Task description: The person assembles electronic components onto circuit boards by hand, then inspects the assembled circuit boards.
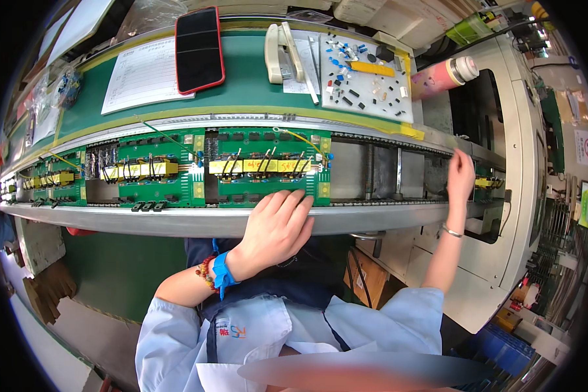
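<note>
My left hand (pixel 278 225) lies over the conveyor's near rail (pixel 176 221), its fingers stretched onto the front edge of a green circuit board (pixel 255 191). This board carries a yellow transformer strip (pixel 261 167) across its middle, black leads and a yellow wire (pixel 302 140) ending in a ring terminal. To the right, my right hand (pixel 461 175) is raised over the conveyor near the machine opening. Its fingers are curled together; whatever they may hold is hidden. Another green circuit board (pixel 188 183), with a green wire, sits just left of the first.
More boards line the track leftward. Behind it, the green bench holds a red-cased phone (pixel 200 52), a paper sheet (pixel 140 78), a beige stapler (pixel 276 55) and a white tray (pixel 372 108) of small components. A pink bottle (pixel 438 78) stands beside the beige machine (pixel 521 137).
</note>
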The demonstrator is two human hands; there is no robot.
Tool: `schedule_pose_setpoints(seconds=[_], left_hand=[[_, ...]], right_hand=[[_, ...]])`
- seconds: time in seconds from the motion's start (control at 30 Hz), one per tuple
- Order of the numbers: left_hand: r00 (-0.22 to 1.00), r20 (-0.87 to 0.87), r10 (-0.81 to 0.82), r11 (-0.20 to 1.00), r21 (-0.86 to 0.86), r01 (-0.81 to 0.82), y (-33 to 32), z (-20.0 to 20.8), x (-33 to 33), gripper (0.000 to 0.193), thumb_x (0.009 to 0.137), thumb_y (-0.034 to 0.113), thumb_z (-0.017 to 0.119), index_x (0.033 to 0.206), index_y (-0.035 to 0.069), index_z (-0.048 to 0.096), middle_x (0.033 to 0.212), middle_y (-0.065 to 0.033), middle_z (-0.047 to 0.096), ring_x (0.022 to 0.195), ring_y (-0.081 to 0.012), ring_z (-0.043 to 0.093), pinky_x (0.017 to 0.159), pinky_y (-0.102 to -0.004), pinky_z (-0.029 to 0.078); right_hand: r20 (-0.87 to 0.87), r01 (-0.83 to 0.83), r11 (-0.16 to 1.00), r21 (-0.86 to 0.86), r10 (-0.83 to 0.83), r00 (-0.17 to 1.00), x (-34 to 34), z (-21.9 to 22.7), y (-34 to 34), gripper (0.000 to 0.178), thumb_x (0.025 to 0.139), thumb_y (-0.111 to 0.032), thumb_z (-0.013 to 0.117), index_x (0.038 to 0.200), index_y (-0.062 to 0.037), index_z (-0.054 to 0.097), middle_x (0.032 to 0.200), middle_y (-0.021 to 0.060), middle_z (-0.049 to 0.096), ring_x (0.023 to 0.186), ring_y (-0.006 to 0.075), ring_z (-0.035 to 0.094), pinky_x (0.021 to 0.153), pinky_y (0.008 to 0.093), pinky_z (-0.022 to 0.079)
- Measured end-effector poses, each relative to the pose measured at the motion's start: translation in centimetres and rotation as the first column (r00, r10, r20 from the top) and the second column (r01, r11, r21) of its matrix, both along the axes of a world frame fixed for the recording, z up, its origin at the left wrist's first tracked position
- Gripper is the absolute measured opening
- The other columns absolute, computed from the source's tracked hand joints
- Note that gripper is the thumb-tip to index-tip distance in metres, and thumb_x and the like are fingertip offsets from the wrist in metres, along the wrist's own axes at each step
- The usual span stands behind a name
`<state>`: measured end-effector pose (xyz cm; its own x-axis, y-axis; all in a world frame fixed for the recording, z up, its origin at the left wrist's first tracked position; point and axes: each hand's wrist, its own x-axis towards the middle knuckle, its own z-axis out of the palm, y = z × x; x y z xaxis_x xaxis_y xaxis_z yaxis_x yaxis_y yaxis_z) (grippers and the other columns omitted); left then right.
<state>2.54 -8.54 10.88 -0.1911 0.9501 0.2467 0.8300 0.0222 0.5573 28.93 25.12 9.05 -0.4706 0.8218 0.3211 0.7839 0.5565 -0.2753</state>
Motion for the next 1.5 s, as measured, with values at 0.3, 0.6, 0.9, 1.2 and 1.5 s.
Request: schedule_pose_setpoints(seconds=[0.3,0.6,0.9,1.2,1.5], left_hand=[[0.994,-0.074,-0.076,0.996,0.032,0.078,-1.2,0.9,0.5,0.037,0.076,0.014,0.064,0.109,0.0,0.055,0.116,-0.0151,0.055,0.105,-0.029,0.053,0.092,-0.0394,0.042],[0.998,-0.053,-0.037,0.992,0.122,0.043,-2.2,1.0,0.0,0.034,0.072,0.007,0.065,0.105,0.001,0.058,0.115,-0.0143,0.058,0.101,-0.0288,0.056,0.088,-0.0401,0.044],[0.995,-0.077,0.071,0.994,0.084,-0.064,-1.4,0.7,-0.3,0.033,0.073,0.01,0.063,0.104,0.003,0.055,0.117,-0.0129,0.058,0.103,-0.028,0.054,0.091,-0.0408,0.039],[0.999,-0.034,0.004,1.0,0.026,-0.003,-0.2,1.1,0.0,0.029,0.073,0.01,0.061,0.1,0.002,0.055,0.115,-0.0142,0.058,0.104,-0.0277,0.053,0.089,-0.0404,0.04],[0.996,0.083,-0.028,0.999,-0.033,0.031,-3.0,1.1,-3.9,0.03,0.072,0.006,0.06,0.102,0.001,0.055,0.099,-0.0111,0.061,0.09,-0.029,0.056,0.078,-0.0378,0.043]], right_hand=[[-0.082,-0.528,0.846,-0.081,0.522,0.849,-13.6,2.4,-7.8,0.017,0.077,-0.01,0.068,0.091,-0.0025,0.062,0.084,0.009,0.056,0.071,0.0266,0.057,0.064,0.0351,0.046],[-0.252,-0.475,0.725,-0.499,0.404,0.88,-13.9,2.3,-10.3,0.009,0.083,-0.009,0.065,0.084,-0.0025,0.059,0.074,0.0013,0.049,0.064,0.0125,0.053,0.059,0.0254,0.042],[-0.405,-0.435,-0.355,-0.828,-0.159,0.9,-13.7,4.2,-17.5,0.032,0.098,-0.019,0.043,0.123,-0.0015,0.053,0.065,-0.0062,0.037,0.047,-0.0002,0.025,0.039,0.0175,0.018],[-0.349,-0.354,-0.064,-0.933,-0.084,0.933,-12.3,5.2,-17.3,0.03,0.098,-0.017,0.043,0.117,-0.0011,0.059,0.06,-0.0065,0.039,0.045,-0.0012,0.026,0.039,0.0175,0.017],[-0.41,-0.419,0.138,-0.897,0.09,0.908,-11.9,4.9,-17.9,0.025,0.096,-0.014,0.046,0.112,-0.0038,0.063,0.064,-0.0055,0.044,0.051,-0.0003,0.034,0.045,0.0164,0.025]])
